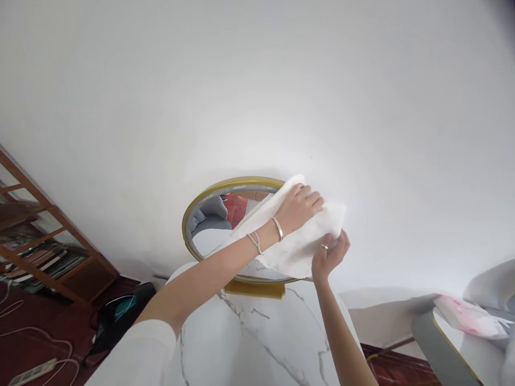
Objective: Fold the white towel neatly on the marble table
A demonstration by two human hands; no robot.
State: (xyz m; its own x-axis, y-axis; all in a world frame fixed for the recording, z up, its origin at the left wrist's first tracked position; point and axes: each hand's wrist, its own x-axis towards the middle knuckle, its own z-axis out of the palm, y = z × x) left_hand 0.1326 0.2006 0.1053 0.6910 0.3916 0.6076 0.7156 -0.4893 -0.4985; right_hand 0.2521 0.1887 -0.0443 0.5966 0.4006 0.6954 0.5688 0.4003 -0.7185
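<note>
A round mirror with a gold rim (201, 201) stands on a gold base (255, 289) on a white marble table (249, 343) against a white wall. A white cloth (298, 249) lies over the mirror's right side. My left hand (300, 206) rests on top of the cloth with fingers bent, pressing it to the mirror; bracelets ring the wrist. My right hand (330, 254) pinches the cloth's lower right edge and wears a ring.
A wooden shelf (44, 236) with books stands at the left. A power strip (32, 371) and cables lie on the dark red floor. A black object (120, 316) sits beside the table. At the right, a pink pack (470, 316) rests on a grey surface.
</note>
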